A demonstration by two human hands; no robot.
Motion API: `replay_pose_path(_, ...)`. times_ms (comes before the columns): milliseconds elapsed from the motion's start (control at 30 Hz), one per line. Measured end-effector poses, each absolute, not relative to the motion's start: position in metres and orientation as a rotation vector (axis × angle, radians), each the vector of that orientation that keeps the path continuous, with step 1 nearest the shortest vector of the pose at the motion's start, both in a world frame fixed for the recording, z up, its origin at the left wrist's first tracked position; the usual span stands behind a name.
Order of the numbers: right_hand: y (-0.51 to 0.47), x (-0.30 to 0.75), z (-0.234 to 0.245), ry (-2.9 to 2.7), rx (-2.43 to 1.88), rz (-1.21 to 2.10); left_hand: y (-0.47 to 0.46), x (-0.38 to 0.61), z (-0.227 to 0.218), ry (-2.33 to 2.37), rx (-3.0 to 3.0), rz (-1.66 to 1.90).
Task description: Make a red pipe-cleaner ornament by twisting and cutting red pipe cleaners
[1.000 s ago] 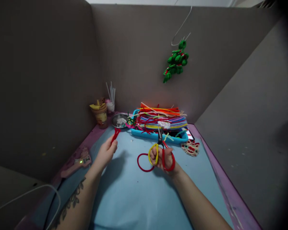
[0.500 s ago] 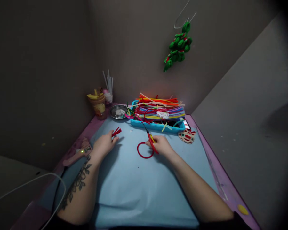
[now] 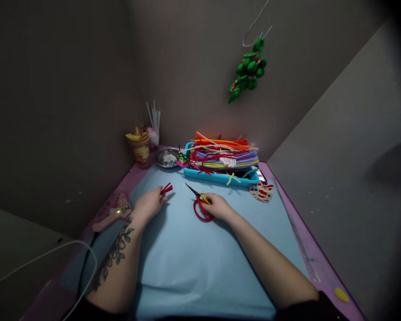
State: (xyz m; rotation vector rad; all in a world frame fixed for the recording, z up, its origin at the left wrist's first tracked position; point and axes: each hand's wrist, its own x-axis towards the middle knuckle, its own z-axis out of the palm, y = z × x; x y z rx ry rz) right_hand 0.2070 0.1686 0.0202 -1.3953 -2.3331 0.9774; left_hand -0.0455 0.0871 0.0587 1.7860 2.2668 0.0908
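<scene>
My left hand (image 3: 149,204) rests on the light blue mat (image 3: 200,267), fingers pinched on short red pipe-cleaner pieces (image 3: 166,189) that stick out past the fingertips. My right hand (image 3: 217,207) lies on the mat, fingers curled over the yellow and red handles of scissors (image 3: 199,196). The scissor blades lie flat and point up-left. A red pipe-cleaner ring (image 3: 201,213) lies under the handles, just left of my right hand.
A blue tray (image 3: 220,177) piled with coloured pipe cleaners stands at the back. Left of it are a metal dish (image 3: 167,157) and a brown cup (image 3: 141,151). A pink glue gun (image 3: 112,214) lies at the left edge. A green pipe-cleaner ornament (image 3: 247,70) hangs on the wall.
My right hand has lowered the scissors from upright to flat on the mat, over the red ring. My left hand has come down to the mat with the red pieces.
</scene>
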Motion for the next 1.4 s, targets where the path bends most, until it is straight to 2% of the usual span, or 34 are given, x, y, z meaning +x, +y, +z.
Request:
replay_pose_path(267, 0.176, 0.201, 0.025, -2.410, -1.484, 0.869, 0.085, -0.053, 0.077, 2.567, 1.493, 0.548)
replay_pose_path(567, 0.178, 0.119, 0.052, -2.690, -1.407, 0.433, 0.090, -0.056, 0.067, 2.420, 1.390, 1.162)
replay_pose_path(800, 0.151, 0.090, 0.053, -2.728, -1.224, 0.487, 0.091, -0.052, 0.062, 2.332, 1.424, 1.255)
replay_pose_path(933, 0.079, 0.129, 0.035, -2.832, -0.597, 0.683, 0.092, -0.047, 0.063, 2.293, 1.448, 1.287)
replay_pose_path(1000, 0.049, 0.162, 0.023, -2.925, -0.512, 0.805, 0.093, -0.041, 0.062, 2.220, 1.500, 1.276)
replay_pose_path(1067, 0.035, 0.206, 0.015, -2.914, -0.692, 0.847, 0.094, -0.033, 0.062, 2.133, 1.541, 1.238)
replay_pose_path(1167, 0.038, 0.284, 0.011, -2.848, -1.253, 0.775, 0.094, -0.015, 0.062, 1.937, 1.551, 1.172)
replay_pose_path(1200, 0.043, 0.310, 0.012, -2.752, -1.543, 0.674, 0.093, -0.009, 0.062, 1.849, 1.541, 1.141)
replay_pose_path(1267, 0.050, 0.351, 0.015, -2.324, -2.189, 0.252, 0.093, 0.004, 0.063, 1.672, 1.501, 1.068)
replay_pose_path(1333, 0.055, 0.373, 0.020, -2.085, -2.335, -0.095, 0.092, 0.015, 0.065, 1.524, 1.432, 0.999)
replay_pose_path(1400, 0.057, 0.376, 0.022, -2.135, -2.217, -0.108, 0.091, 0.024, 0.069, 1.403, 1.349, 0.938)
